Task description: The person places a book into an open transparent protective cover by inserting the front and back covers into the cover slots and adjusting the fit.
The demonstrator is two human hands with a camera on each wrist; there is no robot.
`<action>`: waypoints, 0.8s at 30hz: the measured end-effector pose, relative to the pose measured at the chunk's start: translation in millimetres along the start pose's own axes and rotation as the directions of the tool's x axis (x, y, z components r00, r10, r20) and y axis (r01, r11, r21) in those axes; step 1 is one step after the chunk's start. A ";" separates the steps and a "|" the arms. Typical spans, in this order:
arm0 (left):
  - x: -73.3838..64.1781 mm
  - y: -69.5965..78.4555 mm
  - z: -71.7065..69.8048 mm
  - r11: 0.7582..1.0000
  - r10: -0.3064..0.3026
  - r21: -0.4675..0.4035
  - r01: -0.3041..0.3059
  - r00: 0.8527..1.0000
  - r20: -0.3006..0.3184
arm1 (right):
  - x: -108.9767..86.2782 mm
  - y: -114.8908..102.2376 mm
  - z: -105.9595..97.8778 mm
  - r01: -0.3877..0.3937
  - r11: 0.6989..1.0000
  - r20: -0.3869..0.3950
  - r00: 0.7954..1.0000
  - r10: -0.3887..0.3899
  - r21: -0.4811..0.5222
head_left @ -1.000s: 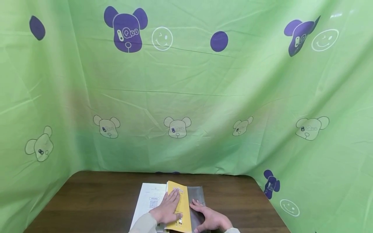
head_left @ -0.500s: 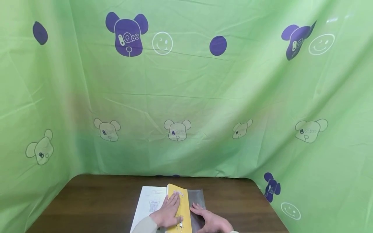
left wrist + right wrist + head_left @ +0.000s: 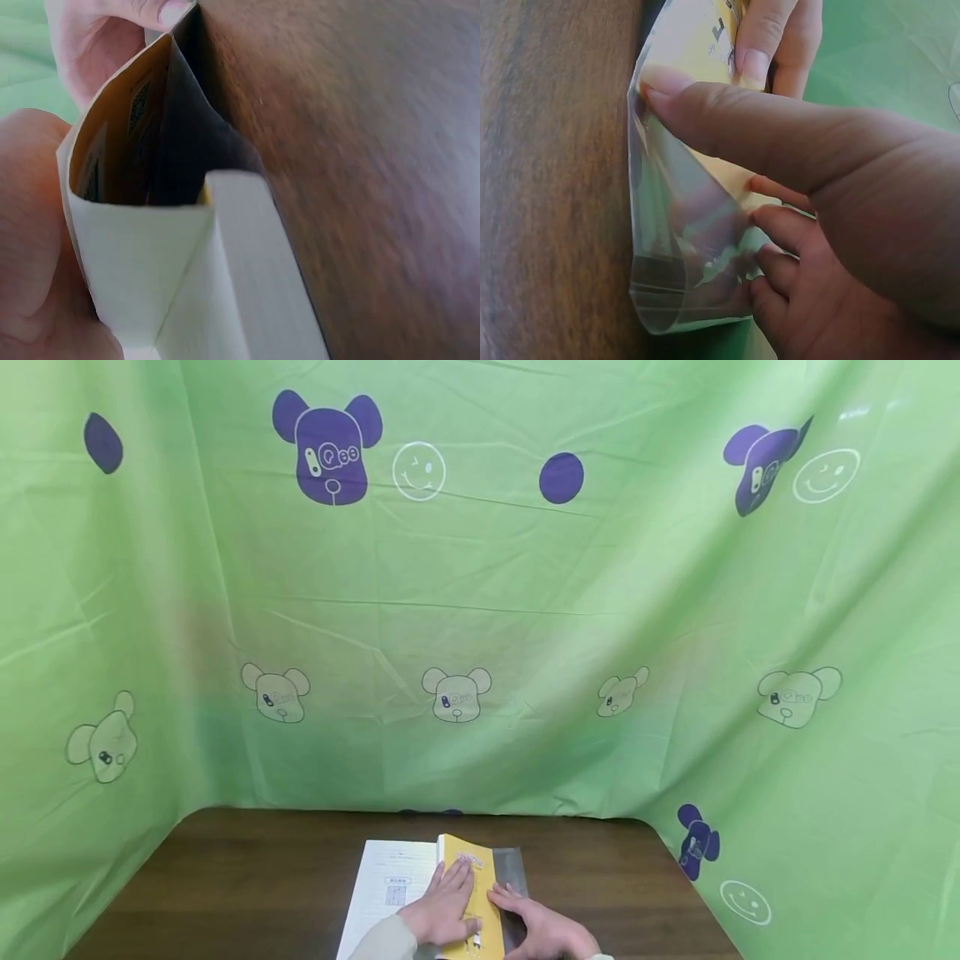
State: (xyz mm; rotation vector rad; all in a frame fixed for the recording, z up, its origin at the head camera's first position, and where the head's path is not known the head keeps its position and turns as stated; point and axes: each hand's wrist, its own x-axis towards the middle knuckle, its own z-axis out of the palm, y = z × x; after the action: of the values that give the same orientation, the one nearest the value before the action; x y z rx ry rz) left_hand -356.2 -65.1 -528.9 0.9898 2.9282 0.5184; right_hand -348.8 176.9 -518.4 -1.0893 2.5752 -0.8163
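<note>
A book with a yellow cover lies opened on the table, a white printed page to its left. My left hand rests on the yellow cover with its fingers straight. To the right, a clear plastic book cover sticks out past the yellow edge. My right hand holds the plastic at that edge, thumb and fingers spread apart. In the right wrist view, its thumb is on the lower edge beside the yellow cover, and its bent fingers touch the plastic flap. The left wrist view shows the cover bowed up.
The brown wooden table extends to both sides of the book. A green curtain with printed bears and smiley faces surrounds the table at the back and sides.
My left hand and the yellow cover have slid a little to the right, over more of the plastic. More of the white page shows. My right hand stays about in place.
</note>
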 end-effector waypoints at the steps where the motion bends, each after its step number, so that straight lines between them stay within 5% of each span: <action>1: 0.8 1.4 0.5 1.000 -0.002 0.020 0.002 1.000 -0.005 | -0.2 -2.3 -0.4 0.003 1.000 -0.003 1.000 -0.003 -0.012; 16: 6.5 3.4 -0.1 0.994 -0.015 -0.112 0.017 1.000 0.025 | -0.6 -8.4 3.5 -0.018 0.999 -0.033 0.999 0.017 -0.044; 24: -6.8 -14.6 -22.4 0.940 -0.022 -0.341 0.024 1.000 0.009 | -0.7 -6.6 1.7 -0.040 0.999 -0.022 0.999 0.040 -0.009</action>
State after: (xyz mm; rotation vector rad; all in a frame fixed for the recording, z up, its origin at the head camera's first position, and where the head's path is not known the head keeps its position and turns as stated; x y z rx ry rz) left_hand -361.9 -86.9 -513.0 0.9059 2.7055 0.9794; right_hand -343.7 173.0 -516.1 -1.0331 2.6126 -0.8127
